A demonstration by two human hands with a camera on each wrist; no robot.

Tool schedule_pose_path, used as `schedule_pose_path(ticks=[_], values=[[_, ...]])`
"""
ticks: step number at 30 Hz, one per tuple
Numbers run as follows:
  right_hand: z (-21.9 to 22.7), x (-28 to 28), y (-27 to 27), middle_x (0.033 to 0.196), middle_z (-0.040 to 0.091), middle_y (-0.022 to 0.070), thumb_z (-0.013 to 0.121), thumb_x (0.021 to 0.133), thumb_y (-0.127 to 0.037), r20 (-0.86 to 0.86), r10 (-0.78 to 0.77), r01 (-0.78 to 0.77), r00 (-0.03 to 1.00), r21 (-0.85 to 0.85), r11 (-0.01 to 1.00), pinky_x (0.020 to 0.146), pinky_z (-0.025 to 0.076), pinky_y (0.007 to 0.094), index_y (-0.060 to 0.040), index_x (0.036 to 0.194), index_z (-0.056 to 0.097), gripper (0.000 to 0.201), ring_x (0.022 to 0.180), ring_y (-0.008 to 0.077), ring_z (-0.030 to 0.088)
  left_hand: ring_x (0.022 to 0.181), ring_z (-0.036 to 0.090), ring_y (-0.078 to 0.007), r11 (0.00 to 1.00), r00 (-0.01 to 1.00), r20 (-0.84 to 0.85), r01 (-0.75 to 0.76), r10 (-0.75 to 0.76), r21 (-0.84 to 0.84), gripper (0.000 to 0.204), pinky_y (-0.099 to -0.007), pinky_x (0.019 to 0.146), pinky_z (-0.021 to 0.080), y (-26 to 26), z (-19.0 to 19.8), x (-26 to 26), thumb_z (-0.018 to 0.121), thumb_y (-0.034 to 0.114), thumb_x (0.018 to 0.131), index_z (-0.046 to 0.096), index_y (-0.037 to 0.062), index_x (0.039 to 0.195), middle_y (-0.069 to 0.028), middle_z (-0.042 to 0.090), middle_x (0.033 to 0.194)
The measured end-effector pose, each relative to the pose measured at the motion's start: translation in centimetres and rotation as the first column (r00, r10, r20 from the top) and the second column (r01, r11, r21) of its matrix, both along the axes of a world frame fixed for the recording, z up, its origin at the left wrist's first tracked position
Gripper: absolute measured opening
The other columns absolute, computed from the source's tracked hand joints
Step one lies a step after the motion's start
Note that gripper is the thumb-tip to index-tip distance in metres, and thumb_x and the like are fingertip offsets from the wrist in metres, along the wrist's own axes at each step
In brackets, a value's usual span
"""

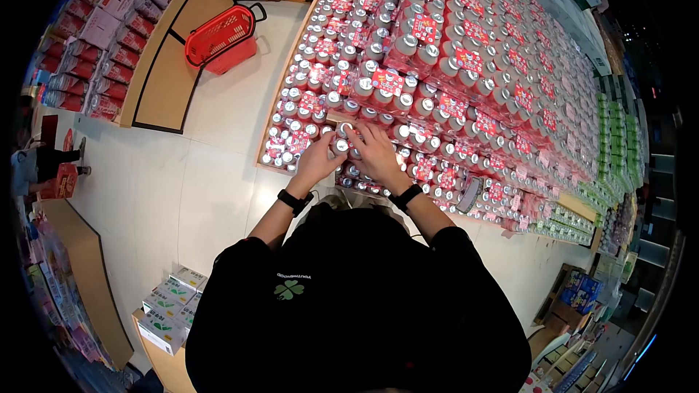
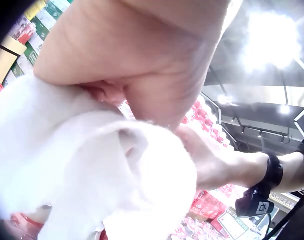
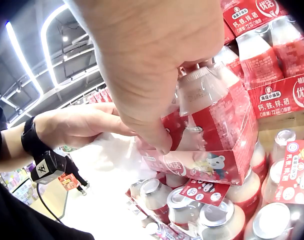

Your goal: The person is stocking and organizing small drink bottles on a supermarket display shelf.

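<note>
In the right wrist view my right hand (image 3: 152,65) grips a pack of pale drink bottles (image 3: 207,120) in a red carton sleeve. Its thumb lies along the near side and the fingers go over the caps, partly hidden. The pack sits tilted just above rows of capped bottles (image 3: 219,215). My left hand (image 1: 318,160) is at the pack's left side, its fingers close to the right thumb. A white cloth (image 2: 92,165), bunched and overexposed, is held in the left hand (image 2: 127,50), which hides part of it.
A large stepped stack of red-labelled bottle packs (image 1: 466,58) rises ahead and to the right. A red shopping basket (image 1: 222,36) stands on the floor at left. White boxes (image 1: 171,302) sit on a stand behind left. Another person (image 1: 47,164) is at far left.
</note>
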State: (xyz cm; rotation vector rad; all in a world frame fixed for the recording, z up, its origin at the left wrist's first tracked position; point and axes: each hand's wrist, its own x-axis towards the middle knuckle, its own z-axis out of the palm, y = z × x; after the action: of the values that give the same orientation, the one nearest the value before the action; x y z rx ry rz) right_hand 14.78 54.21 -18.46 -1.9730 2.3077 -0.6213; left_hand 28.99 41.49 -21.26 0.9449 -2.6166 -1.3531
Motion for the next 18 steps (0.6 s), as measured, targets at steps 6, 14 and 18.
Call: schedule_pose_path(ticks=[6, 14, 18], values=[[0.0, 0.0, 0.1, 0.128, 0.046, 0.0145, 0.075, 0.063, -0.012, 0.032, -0.076, 0.075, 0.997, 0.045, 0.996, 0.095, 0.039, 0.0444, -0.012, 0.136, 0.045, 0.079, 0.12, 0.0329, 0.044, 0.088, 0.064, -0.034, 0.997, 0.997, 0.041, 0.068, -0.07, 0.043, 0.068, -0.0423, 0.073, 0.051, -0.7, 1.0, -0.8, 0.074, 0.04, 0.073, 0.048, 0.0093, 0.128, -0.0158, 0.066, 0.097], [2.0, 0.4, 2.1, 0.138, 0.038, 0.0211, 0.071, 0.073, -0.019, 0.091, -0.077, 0.075, 0.993, 0.025, 0.997, 0.111, 0.024, 0.0536, -0.007, 0.137, 0.042, 0.072, 0.132, 0.0382, 0.033, 0.091, 0.064, -0.0316, 0.954, 0.99, 0.119, 0.112, -0.082, -0.279, 0.056, -0.0415, 0.073, 0.052, -1.4, 5.3, 1.2, 0.07, 0.034, 0.078, 0.057, 0.0045, 0.123, -0.0172, 0.065, 0.099], [0.5, 1.4, 5.3, 0.136, 0.041, 0.0185, 0.069, 0.075, -0.014, 0.181, -0.13, 0.127, 0.975, 0.03, 0.991, 0.111, 0.024, 0.0534, -0.0061, 0.132, 0.047, 0.061, 0.132, 0.036, 0.034, 0.075, 0.064, -0.0273, 0.95, 0.892, -0.405, 0.077, -0.201, -0.301, 0.036, -0.0347, 0.063, 0.051, -1.6, 15.2, 0.2, 0.069, 0.007, 0.077, 0.062, 0.001, 0.113, -0.0125, 0.065, 0.085]])
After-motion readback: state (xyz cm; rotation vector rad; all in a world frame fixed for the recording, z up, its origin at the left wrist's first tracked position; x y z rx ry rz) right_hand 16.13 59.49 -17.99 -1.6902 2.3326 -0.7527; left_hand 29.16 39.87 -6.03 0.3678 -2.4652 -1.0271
